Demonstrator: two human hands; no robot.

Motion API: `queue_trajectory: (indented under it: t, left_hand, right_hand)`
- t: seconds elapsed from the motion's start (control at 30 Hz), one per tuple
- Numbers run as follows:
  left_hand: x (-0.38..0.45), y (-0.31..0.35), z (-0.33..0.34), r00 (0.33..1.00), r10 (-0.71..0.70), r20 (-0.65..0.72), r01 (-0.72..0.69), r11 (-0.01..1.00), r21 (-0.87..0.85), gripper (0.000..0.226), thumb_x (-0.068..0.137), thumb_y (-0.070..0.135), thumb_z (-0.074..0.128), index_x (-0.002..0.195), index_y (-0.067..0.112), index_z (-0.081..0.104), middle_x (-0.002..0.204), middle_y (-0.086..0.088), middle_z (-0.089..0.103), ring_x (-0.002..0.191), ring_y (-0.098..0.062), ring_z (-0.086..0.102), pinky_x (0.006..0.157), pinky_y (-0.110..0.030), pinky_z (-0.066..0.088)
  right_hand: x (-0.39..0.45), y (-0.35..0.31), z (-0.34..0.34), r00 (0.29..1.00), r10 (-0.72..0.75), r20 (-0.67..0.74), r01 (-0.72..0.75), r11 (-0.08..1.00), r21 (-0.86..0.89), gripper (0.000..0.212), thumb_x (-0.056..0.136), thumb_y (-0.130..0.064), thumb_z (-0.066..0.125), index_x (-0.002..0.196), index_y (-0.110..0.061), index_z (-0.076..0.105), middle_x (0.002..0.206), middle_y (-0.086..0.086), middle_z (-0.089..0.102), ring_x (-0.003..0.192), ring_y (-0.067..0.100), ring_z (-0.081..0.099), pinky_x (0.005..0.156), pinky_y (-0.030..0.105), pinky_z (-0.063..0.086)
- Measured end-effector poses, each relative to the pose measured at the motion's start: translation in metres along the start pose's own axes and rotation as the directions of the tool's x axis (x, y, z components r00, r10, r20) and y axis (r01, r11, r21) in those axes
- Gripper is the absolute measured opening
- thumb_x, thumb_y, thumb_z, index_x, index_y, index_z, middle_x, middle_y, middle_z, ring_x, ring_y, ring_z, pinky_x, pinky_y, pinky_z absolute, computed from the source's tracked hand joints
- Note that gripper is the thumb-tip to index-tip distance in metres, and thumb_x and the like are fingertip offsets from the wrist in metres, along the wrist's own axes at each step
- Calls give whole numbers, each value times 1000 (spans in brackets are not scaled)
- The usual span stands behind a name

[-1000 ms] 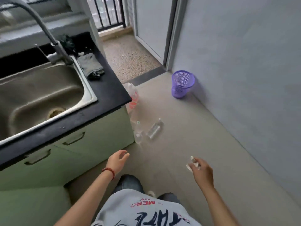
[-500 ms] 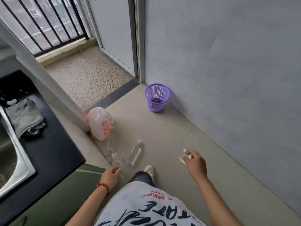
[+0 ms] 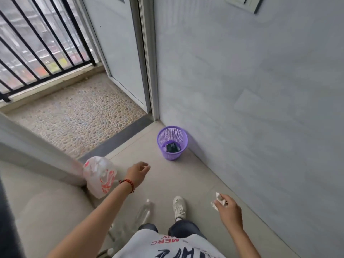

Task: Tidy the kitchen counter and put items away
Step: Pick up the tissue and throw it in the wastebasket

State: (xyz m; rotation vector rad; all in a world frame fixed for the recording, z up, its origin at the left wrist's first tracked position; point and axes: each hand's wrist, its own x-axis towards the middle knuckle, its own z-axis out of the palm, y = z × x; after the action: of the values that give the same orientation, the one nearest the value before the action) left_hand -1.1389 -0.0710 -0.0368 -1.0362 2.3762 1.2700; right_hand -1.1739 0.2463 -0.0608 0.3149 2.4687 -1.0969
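My right hand (image 3: 229, 211) is closed around a crumpled white paper scrap (image 3: 217, 201) at the lower right, close to the grey wall. A purple mesh waste basket (image 3: 172, 142) stands on the floor against that wall, ahead of me, with a dark item at its bottom. My left hand (image 3: 137, 172) hangs in the air left of the basket, fingers loosely apart and holding nothing; a red bracelet circles its wrist.
A white plastic bag with red print (image 3: 99, 176) leans at the cabinet corner. A clear plastic bottle (image 3: 143, 213) lies on the floor by my white shoe (image 3: 179, 207). An open doorway leads to a pebbled balcony (image 3: 74, 116) with black railings.
The view has swung away from the sink and counter toward the doorway, and the basket is nearer. My left hand has risen and moved forward; the right hand still holds the paper.
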Motion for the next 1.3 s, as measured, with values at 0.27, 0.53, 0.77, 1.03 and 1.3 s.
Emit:
queue_trajectory:
  t: [0.27,0.53,0.77,1.03,1.3]
  left_hand:
    - [45,5,-12,990,-137,-35,135,989,-60,31,91,22,48,113,2,59,116,-15,62,101,-23,55,85,-25,37]
    - [102,-12,-36,965,-262,-21,260,962,-88,29,90,23,51,111,5,60,117,-16,62,97,-21,52,91,-32,39]
    - [211,21,-80,964,-239,117,237,971,36,33,92,28,47,116,7,57,120,-13,61,103,-23,54,92,-31,40]
    - [314,78,-104,977,-121,173,87,978,188,34,92,30,44,116,10,57,120,-10,61,107,-24,55,85,-26,37]
    - [331,75,-101,973,-138,184,105,978,178,33,92,30,45,116,11,57,120,-9,61,107,-23,55,91,-30,41]
  right_hand:
    - [105,-79,-5,992,-30,122,40,996,-77,27,78,-14,66,105,-11,66,99,10,64,93,25,56,75,27,36]
    - [179,-173,40,982,-64,178,78,994,-72,26,78,-14,66,104,-12,66,87,3,58,84,20,52,73,25,36]
    - [220,-218,88,985,54,162,-46,998,-52,15,80,-14,62,94,-15,65,82,2,59,85,25,54,70,27,37]
    - [265,-253,127,976,147,158,-137,988,-73,23,80,-17,61,102,-10,65,91,8,65,94,30,59,72,28,40]
    - [333,-286,164,974,126,189,-100,985,-140,29,78,-18,60,105,-9,64,116,13,65,102,31,60,78,32,46]
